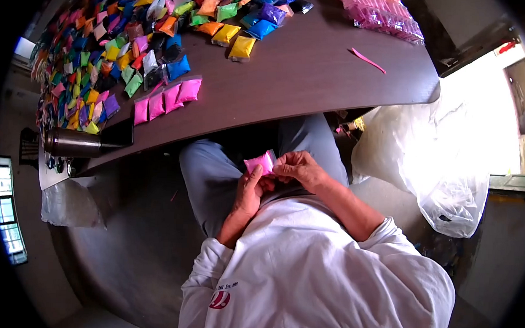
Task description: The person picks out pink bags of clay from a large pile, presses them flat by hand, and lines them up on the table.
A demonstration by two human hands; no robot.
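Over my lap I hold a small pink packet (259, 162) with a clear plastic edge. My left hand (251, 190) is closed round its lower left side, thumb on the front. At the packet's clear right end, the fingers of my right hand (301, 169) are pinched together on the edge. Part of the fingers of both hands is hidden. Beyond them, on the table, lies a short row of similar pink packets (166, 101). A thin pink strip (369, 61) rests by itself toward the table's right side.
A brown table (291, 70) spans the space before me. A big heap of coloured packets (108, 43) covers its left, and bundled pink packets (383, 16) lie at the far right. A dark cylinder (73, 143) sits by the left edge. Clear plastic bags (423, 154) hang at right.
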